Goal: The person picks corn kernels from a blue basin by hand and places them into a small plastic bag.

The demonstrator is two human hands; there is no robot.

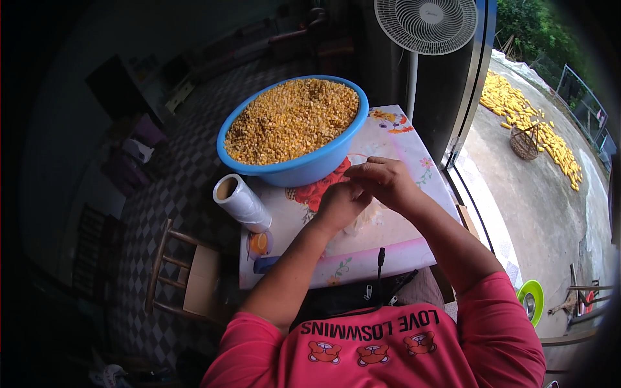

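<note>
Pink-sleeved arms are meeting over a flowered tablecloth (394, 139).
Left hand (339, 204) and right hand (385, 178) are touching, fingers curling together on a pale clump (370, 216); exact grip is unclear. Blue bowl (292, 129) is sitting at eleven o'clock, nearer the left hand.

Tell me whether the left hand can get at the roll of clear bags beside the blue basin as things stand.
Probably yes. The left hand sits on the table beside the right hand, and the roll of clear bags lies to its left on the flowered tablecloth, with nothing between them. The blue basin stands behind that path.
</note>
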